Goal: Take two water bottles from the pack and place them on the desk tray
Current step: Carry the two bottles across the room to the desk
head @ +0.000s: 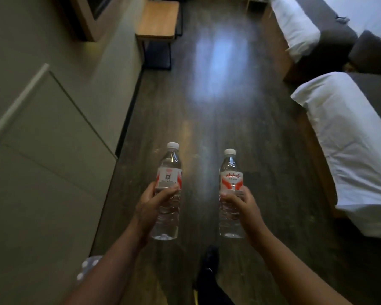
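Two bottles in hand, carry step under way

Both bottles are out of the pack and off any surface, one per hand, held over the dark wood floor (218, 119). Left hand (151, 208) wraps the left bottle (168, 190) around its middle, fingers curled tight just under the label. Right hand (243, 205) grips the right bottle (231, 194) the same way, fingers closed around the body below the label.

Each bottle stands roughly upright, long axis vertical, white cap up and away from the camera, base toward the person. The two sit side by side, clearly apart, not touching.

No pack or tray in view, so this looks like the transport step, pickup done and placing not yet done. A small wooden table (160, 18) stands far ahead by the left wall (53, 106); whether it is the desk, cannot tell. Beds (350, 133) line the right side.

Next move likely calls for walking to the desk, keeping both bottles upright, then setting each down base-first on the tray.
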Action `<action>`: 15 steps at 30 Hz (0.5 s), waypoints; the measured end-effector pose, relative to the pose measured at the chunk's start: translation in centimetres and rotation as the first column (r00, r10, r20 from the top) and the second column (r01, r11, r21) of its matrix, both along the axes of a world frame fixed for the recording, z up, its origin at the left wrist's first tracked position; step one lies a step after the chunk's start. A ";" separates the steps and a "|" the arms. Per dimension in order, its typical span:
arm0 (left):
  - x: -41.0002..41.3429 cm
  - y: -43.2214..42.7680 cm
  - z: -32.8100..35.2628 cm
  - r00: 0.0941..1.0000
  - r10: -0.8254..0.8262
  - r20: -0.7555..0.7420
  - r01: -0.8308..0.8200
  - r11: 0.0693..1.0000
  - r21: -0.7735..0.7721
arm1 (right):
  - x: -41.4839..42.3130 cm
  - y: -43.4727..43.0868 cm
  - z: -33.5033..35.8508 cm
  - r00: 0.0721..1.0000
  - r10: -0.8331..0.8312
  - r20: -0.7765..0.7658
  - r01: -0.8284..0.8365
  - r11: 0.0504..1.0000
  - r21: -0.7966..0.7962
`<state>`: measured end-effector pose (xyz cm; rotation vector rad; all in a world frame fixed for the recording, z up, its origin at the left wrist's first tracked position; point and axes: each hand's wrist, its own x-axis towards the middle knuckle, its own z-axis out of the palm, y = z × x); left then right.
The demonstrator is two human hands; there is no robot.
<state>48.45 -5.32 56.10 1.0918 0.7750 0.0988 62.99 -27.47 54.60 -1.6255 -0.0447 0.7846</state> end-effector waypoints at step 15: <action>22.7 5.5 1.5 0.999 0.042 -0.025 -0.041 0.998 0.042 | 22.3 5.6 -0.4 0.999 0.039 0.026 -0.040 0.999 0.020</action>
